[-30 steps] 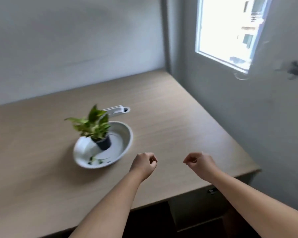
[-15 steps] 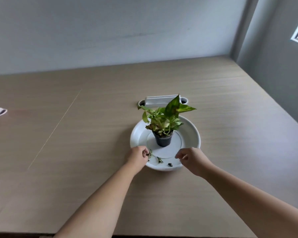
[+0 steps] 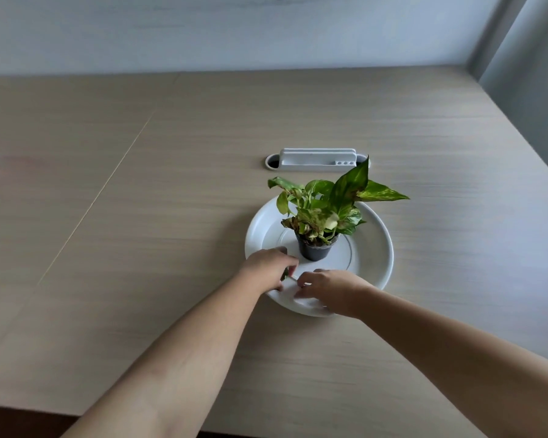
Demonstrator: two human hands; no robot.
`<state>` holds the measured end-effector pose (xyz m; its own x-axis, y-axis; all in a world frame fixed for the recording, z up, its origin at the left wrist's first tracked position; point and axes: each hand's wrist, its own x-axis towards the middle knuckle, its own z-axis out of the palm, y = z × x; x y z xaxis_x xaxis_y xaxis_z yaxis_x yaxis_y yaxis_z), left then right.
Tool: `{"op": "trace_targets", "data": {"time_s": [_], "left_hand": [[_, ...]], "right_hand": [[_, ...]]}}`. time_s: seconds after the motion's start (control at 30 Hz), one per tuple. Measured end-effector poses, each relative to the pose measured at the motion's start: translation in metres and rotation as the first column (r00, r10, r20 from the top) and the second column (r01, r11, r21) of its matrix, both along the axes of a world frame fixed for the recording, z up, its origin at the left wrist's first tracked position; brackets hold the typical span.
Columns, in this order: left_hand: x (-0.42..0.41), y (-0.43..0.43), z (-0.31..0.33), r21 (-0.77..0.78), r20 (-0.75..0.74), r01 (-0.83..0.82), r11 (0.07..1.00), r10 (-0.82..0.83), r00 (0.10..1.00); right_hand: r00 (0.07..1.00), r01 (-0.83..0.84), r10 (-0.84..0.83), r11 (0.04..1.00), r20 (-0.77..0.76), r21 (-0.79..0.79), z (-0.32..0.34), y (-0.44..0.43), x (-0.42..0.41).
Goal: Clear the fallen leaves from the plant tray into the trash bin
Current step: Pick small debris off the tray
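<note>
Since the earlier frame, both hands had been brought closer together over the near rim of the tray, and the view had been drawn in toward the plant. The left hand [image 3: 271, 267] was curled, its fingertips pinched on a small dark green leaf scrap [image 3: 285, 274] at the near-left part of the tray. The right hand [image 3: 328, 290] was laid flat-curled over the near rim, fingers bent toward the left hand; whether anything was gripped under it could not be told. Any further fallen leaves were hidden beneath the two hands.

The round white plastic plant tray [image 3: 377, 245] was resting on the pale wood-grain desk [image 3: 140, 248], with the small black pot of green and yellow variegated leaves [image 3: 317, 248] standing at its centre. A white oblong cable-port cover [image 3: 317, 159] was set into the desk behind the tray. No trash bin was shown.

The step in hand was judged to be the gathering of loose leaves. It would be done well if the scraps were pinched lightly and collected into one closed hand, the tray being steadied by the other, so that the pot was not nudged and nothing was dropped on the way to the bin.
</note>
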<state>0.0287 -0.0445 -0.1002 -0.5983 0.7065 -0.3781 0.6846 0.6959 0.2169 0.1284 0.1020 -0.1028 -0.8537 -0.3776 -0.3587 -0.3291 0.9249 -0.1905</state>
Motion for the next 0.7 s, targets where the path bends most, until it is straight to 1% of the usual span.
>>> {"op": "trace_targets", "data": {"time_s": [0.07,0.2,0.33,0.4,0.47,0.5,0.53,0.57,0.6,0.63,0.67,0.7], "left_hand": [[0.0,-0.001,-0.001,0.012,0.04,0.001,1.0,-0.001,0.999],[-0.002,0.0,-0.001,0.035,0.138,-0.041,0.999,0.036,0.99],[-0.002,-0.001,-0.003,0.088,0.137,-0.119,0.989,0.106,0.985],[0.0,-0.001,-0.006,0.139,0.137,-0.152,0.979,0.133,0.982],[0.002,-0.002,-0.006,0.234,0.18,-0.256,0.938,0.217,0.959],[0.001,-0.003,-0.004,0.3,0.229,-0.346,0.889,0.285,0.931],[-0.001,-0.005,-0.002,0.37,0.314,-0.458,0.808,0.355,0.881],[-0.003,-0.009,0.001,0.423,0.443,-0.584,0.693,0.404,0.8],[-0.004,-0.013,0.004,0.442,0.588,-0.704,0.556,0.412,0.696],[-0.006,-0.018,0.006,0.43,0.707,-0.794,0.431,0.386,0.592],[-0.007,-0.024,0.007,0.406,0.786,-0.85,0.336,0.346,0.512],[-0.007,-0.028,0.008,0.379,0.83,-0.883,0.275,0.32,0.456]], "right_hand": [[0.999,-0.041,0.041,0.999,0.018,-0.007,-0.001,0.002,-0.004],[0.999,-0.011,0.012,1.0,0.051,-0.027,-0.005,0.009,-0.004],[0.982,0.182,-0.178,0.98,0.055,-0.085,-0.009,0.011,-0.001],[0.947,0.321,-0.313,0.935,0.074,-0.153,-0.011,0.01,0.0],[0.891,0.452,-0.444,0.856,0.09,-0.252,-0.011,0.012,0.001],[0.848,0.524,-0.52,0.788,0.106,-0.322,-0.011,0.015,0.001],[0.781,0.607,-0.607,0.683,0.148,-0.406,-0.009,0.02,0.001],[0.695,0.684,-0.686,0.539,0.215,-0.491,-0.005,0.025,0.003],[0.607,0.735,-0.737,0.381,0.295,-0.561,-0.002,0.031,0.004],[0.536,0.756,-0.758,0.235,0.372,-0.61,0.001,0.036,0.006],[0.482,0.763,-0.758,0.116,0.439,-0.636,0.003,0.041,0.008],[0.443,0.762,-0.747,0.022,0.496,-0.648,0.005,0.044,0.011]]}}
